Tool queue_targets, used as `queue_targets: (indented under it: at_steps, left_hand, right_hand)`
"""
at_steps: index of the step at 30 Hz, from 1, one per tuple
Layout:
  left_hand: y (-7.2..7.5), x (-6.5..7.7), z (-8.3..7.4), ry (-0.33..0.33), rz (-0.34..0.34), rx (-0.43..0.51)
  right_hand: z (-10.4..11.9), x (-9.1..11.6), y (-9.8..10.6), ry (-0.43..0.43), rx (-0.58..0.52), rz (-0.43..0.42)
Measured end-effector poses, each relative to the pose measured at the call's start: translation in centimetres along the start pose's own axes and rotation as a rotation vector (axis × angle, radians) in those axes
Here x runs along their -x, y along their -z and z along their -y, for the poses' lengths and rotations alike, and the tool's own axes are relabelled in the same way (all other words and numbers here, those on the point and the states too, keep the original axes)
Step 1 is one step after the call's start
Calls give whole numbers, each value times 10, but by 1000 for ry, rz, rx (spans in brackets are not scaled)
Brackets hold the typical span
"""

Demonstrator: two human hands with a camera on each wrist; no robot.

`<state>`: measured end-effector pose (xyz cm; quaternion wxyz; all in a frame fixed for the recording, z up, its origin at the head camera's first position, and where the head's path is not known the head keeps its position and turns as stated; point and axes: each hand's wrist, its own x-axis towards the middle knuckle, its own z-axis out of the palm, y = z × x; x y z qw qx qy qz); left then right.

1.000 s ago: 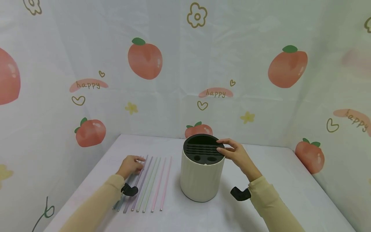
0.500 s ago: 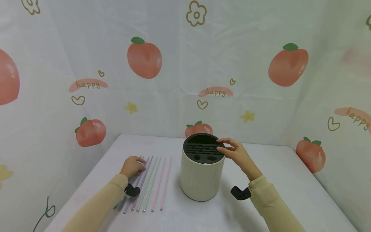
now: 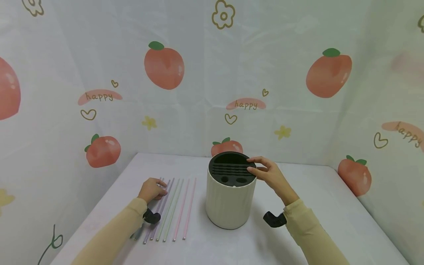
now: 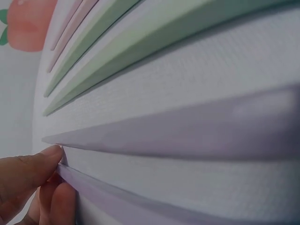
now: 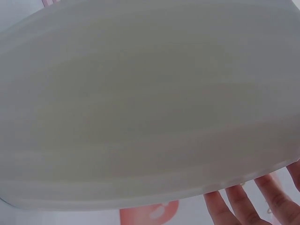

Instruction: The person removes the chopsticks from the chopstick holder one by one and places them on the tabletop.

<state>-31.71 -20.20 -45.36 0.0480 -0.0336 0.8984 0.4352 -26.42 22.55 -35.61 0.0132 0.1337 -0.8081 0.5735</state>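
Note:
In the head view, pastel chopsticks lie side by side at the left: pink [image 3: 190,209], green [image 3: 173,209] and purple [image 3: 164,204], with bluish ones partly under my left arm. My left hand [image 3: 153,190] is at their far ends. Its thumb [image 4: 49,157] and fingers pinch the thin tip of a purple chopstick [image 4: 112,194], and another purple chopstick [image 4: 187,129] lies just beside it. My right hand [image 3: 267,172] holds the rim of a cream utensil holder [image 3: 228,206] with a black slotted top. Several of its fingertips [image 5: 241,199] show along the holder's side.
The holder stands upright on a white table [image 3: 298,228], right of the chopsticks. Its top has a large opening, narrow slots and two round holes. A white backdrop [image 3: 198,121] printed with peaches surrounds the table.
My left hand has shifted slightly right, from the bluish side onto a purple chopstick. That chopstick's near end has moved a little to the right. My right hand has stayed on the holder.

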Motion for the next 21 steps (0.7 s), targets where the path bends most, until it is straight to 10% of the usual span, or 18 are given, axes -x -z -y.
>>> queue_targets:
  at_steps: [12,21]
  left_hand:
    - [7,-4,-5,13,9,86]
    - [25,2,-63,-187,-3,84]
  right_hand:
    - [2,-1,0,-1,28,3]
    - [15,9,15,129,183,-80]
